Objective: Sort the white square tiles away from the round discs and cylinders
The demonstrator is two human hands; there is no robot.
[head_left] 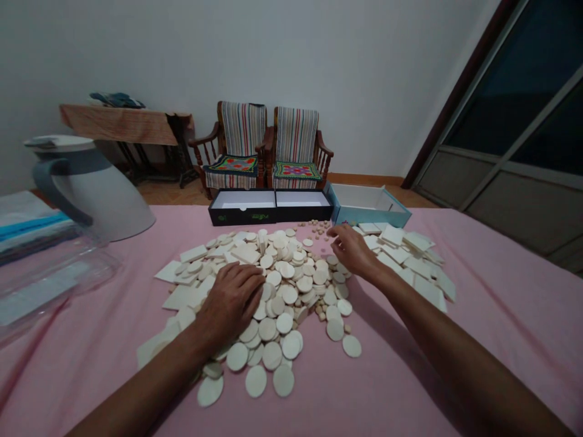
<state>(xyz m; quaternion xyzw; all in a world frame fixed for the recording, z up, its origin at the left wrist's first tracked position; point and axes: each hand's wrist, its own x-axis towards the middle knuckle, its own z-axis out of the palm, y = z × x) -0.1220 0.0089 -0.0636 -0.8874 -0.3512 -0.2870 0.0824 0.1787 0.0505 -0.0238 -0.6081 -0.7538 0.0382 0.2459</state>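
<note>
A heap of pale wooden discs [285, 285] covers the middle of the pink tablecloth [501, 315]. Pale square tiles [410, 255] lie stacked at its right, more squares [182, 285] at its left. My left hand [234, 297] rests palm down on the discs, fingers stretched toward the heap's middle. My right hand [350, 247] hovers over the heap's far right edge, fingers curled together in a pinch near several tiny round pieces [319, 227]; what it holds is too small to make out.
Two black trays with white insides [268, 206] and a light blue box [371, 203] stand at the table's far edge. A white-and-grey jug [88, 188] and a clear plastic container [50, 279] sit at left. Two striped armchairs [268, 152] stand by the wall.
</note>
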